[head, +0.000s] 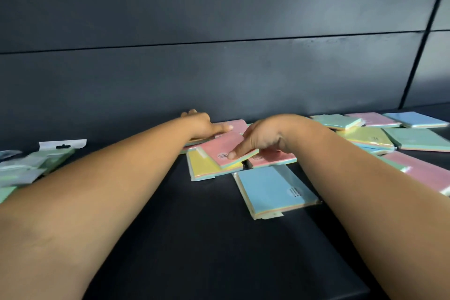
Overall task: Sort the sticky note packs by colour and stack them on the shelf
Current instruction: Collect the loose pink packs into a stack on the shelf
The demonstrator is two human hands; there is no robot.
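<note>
Head view: right hand (261, 140) pinches a flat, square, film-wrapped pink pack (225, 150).

A dark panelled wall (219, 31) rises behind a black shelf surface (207, 238).

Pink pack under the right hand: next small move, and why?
Probably lift the pink pack clear and set it on the other pink pack by the left hand. The right hand already pinches it, and it lies tilted across a yellow pack, so colours are still mixed.
</note>
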